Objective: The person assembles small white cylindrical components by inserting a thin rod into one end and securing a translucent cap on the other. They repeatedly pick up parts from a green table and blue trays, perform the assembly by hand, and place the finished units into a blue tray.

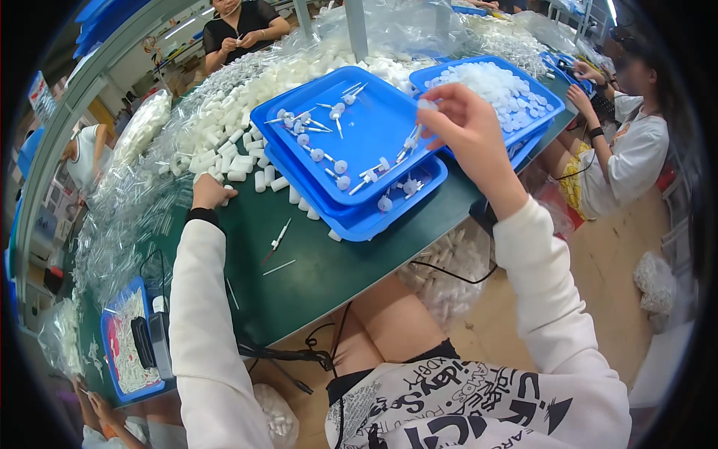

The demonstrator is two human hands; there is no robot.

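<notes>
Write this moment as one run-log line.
left grip: at white cylinders; right grip: by blue tray; tray holds: stemmed white discs

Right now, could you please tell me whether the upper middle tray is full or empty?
Partly filled: the tray shows bare blue between scattered white parts.

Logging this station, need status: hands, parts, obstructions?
Left hand at white cylinders, grip unclear. Right hand over right side of upper blue tray, grip unclear. Disc-bearing parts inside tray. Possible clutter: slim pieces on green table.
</notes>
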